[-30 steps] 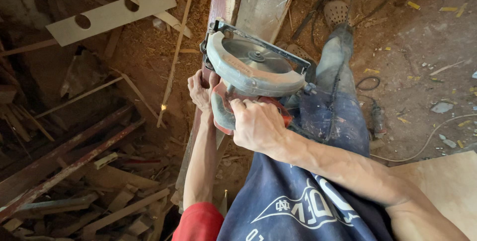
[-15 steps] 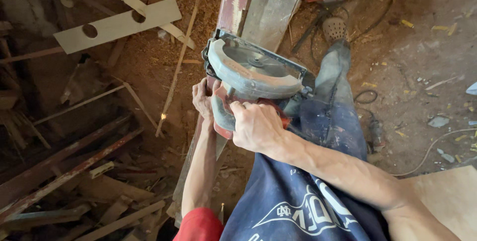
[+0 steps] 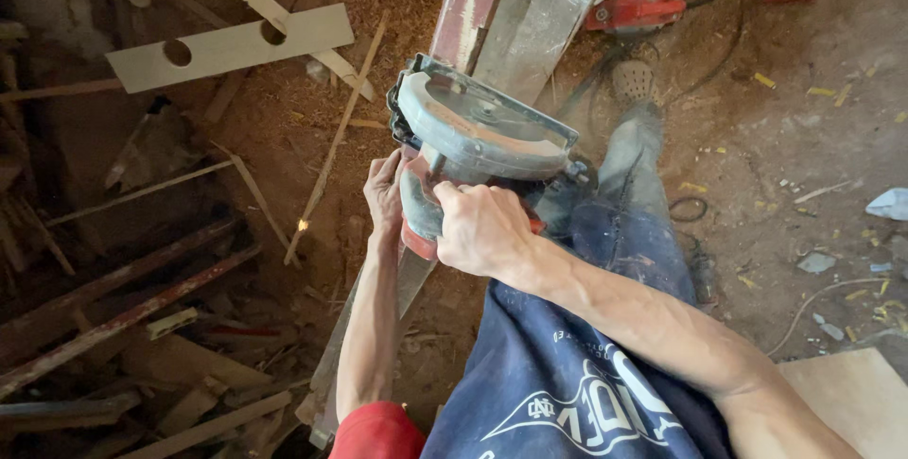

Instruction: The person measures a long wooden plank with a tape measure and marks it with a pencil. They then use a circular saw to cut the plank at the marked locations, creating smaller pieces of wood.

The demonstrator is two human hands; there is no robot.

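The right hand point(image 3: 484, 229) grips the handle of a grey circular saw point(image 3: 478, 128) resting on a long plank point(image 3: 515, 15); the left hand point(image 3: 385, 196) touches the saw's left side above a sawdust-covered floor point(image 3: 804, 138).

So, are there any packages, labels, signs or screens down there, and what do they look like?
No packages, signs or screens.
Printed emblem: on the navy blue cloth at the bottom of the view, a white pennant-like outline with white lettering, partly hidden by the right forearm.
Circular saw: grey guard, no label that can be made out.
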